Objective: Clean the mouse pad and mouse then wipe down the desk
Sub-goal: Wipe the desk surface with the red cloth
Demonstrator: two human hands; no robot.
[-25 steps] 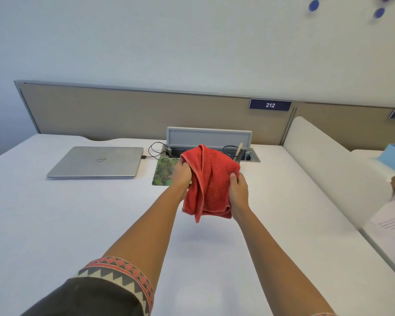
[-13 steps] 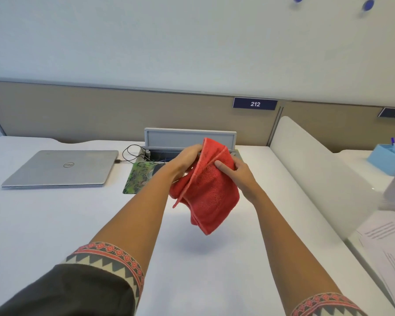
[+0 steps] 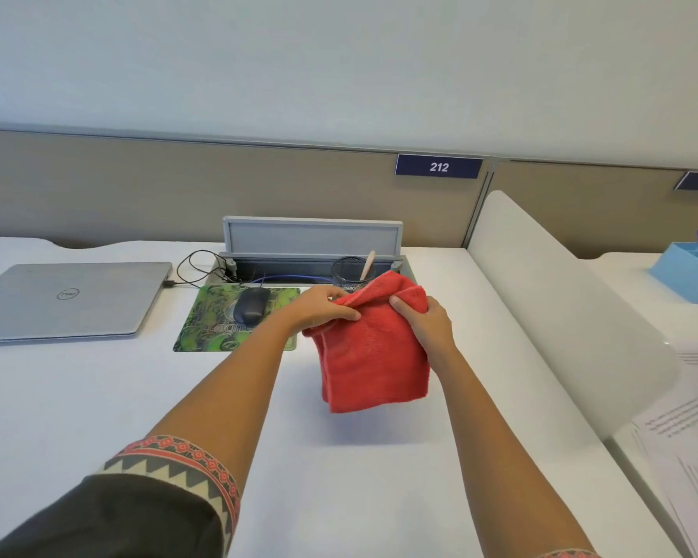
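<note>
One red cloth (image 3: 373, 356) hangs folded above the white desk (image 3: 97, 396), held up by both hands at its top edge. The left hand (image 3: 323, 310) pinches the cloth's upper left corner between thumb and fingers; the right hand (image 3: 428, 324) grips the upper right part, thumb in front and fingers wrapped behind. The cloth's lower edge hangs clear of the desk, with a shadow beneath it.

Just left of the hands lies one green patterned mouse pad (image 3: 214, 328), flat on the desk, with one dark mouse (image 3: 251, 304) resting on its upper middle. The left forearm crosses over the pad's right edge.

Behind the pad, an open cable box (image 3: 311, 239) is set into the desk, and one black mesh cup (image 3: 349, 272) with a single pale stick stands there. One closed silver laptop (image 3: 69, 302) lies further left, a black cable (image 3: 196, 267) plugged into its side. To the right, beyond a white divider (image 3: 540, 300), sit printed papers (image 3: 686, 428) and one blue tray (image 3: 690, 273). Two number signs show on the back panel; the nearer sign (image 3: 438, 167) reads 212.
</note>
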